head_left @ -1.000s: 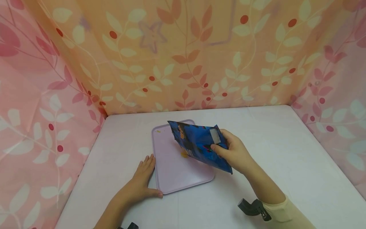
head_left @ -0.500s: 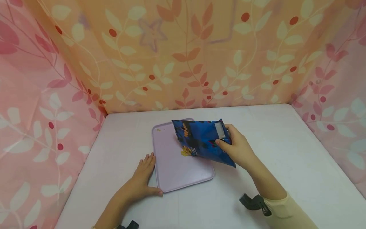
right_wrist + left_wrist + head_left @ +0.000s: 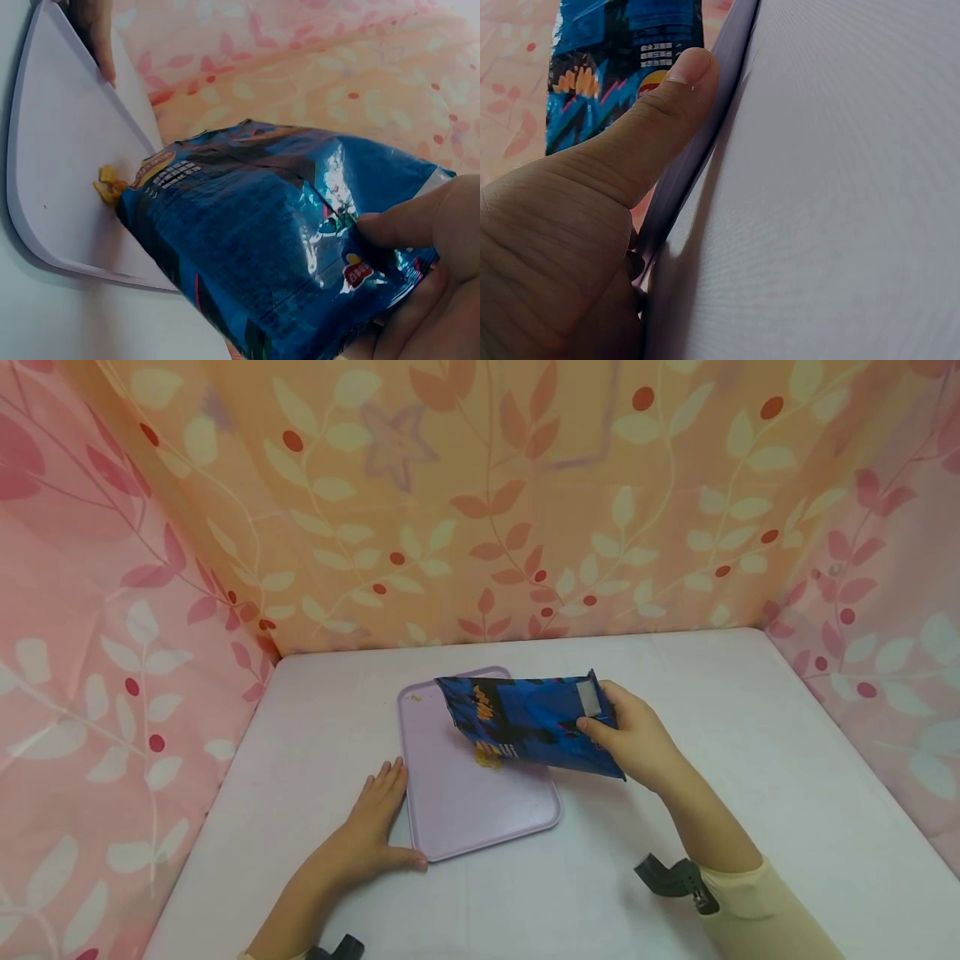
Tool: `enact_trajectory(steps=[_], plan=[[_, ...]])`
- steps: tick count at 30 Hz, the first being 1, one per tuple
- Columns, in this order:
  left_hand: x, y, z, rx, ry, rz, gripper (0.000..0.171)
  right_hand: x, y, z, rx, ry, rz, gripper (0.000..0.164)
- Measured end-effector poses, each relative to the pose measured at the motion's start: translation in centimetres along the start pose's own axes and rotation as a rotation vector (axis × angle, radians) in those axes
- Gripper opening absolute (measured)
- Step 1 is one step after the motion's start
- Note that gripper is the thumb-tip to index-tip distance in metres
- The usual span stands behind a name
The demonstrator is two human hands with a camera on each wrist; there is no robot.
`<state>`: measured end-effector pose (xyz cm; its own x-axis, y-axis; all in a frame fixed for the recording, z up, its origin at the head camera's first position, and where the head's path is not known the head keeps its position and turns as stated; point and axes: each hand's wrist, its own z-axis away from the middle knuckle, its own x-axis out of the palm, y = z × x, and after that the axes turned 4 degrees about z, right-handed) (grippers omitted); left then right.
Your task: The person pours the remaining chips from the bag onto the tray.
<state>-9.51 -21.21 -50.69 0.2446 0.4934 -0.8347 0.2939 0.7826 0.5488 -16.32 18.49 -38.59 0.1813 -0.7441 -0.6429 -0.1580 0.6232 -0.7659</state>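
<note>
My right hand grips the right end of a blue snack bag, thumb on its upper face. The bag is tilted over a lilac tray, its far end towards the tray's middle. Yellow snack pieces show at the bag's lower left edge; in the right wrist view these curled yellow pieces lie right at the bag's torn-looking end. My left hand rests along the tray's left side, fingers straight and thumb at the near corner. In the left wrist view the thumb lies over the tray's rim.
A few yellow crumbs lie in the tray's far left corner. The tray stands on a white-covered table. Leaf-patterned curtains enclose the back and both sides. A black wrist mount sits on the right forearm.
The right hand has moved slightly right and away from me, bringing the bag's held end up and nearer to level. More yellow pieces show beneath the bag. The left hand has stayed put.
</note>
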Motion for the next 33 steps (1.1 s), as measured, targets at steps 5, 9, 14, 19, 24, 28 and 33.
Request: enact_trajectory(steps=[5, 9, 14, 19, 24, 28, 33], plan=[[0.0, -0.1, 0.1, 0.018, 0.011, -0.012, 0.139, -0.2, -0.2, 0.2, -0.044, -0.011, -0.097, 0.04], [-0.2, -0.1, 0.2, 0.012, 0.003, -0.013, 0.139, -0.2, -0.7, 0.3, -0.047, -0.024, -0.136, 0.044], [-0.3, -0.1, 0.3, 0.011, 0.005, -0.01, 0.139, -0.1, -1.0, 0.3, -0.044, -0.015, -0.107, 0.046], [-0.1, -0.1, 0.1, 0.008, -0.001, 0.011, 0.137, 0.0, -1.3, 0.4, -0.084, 0.017, -0.191, 0.044], [0.2, -0.1, 0.0, 0.001, -0.015, 0.028, 0.137, 0.1, -1.9, 0.2, -0.132, 0.019, -0.103, 0.04], [0.2, 0.0, 0.0, -0.008, -0.022, 0.035, 0.137, -0.2, -2.9, -0.1, -0.162, 0.047, -0.071, 0.039], [-0.2, 0.1, 0.1, -0.008, -0.013, 0.023, 0.136, -0.1, -3.9, -0.5, -0.145, 0.076, -0.088, 0.04]])
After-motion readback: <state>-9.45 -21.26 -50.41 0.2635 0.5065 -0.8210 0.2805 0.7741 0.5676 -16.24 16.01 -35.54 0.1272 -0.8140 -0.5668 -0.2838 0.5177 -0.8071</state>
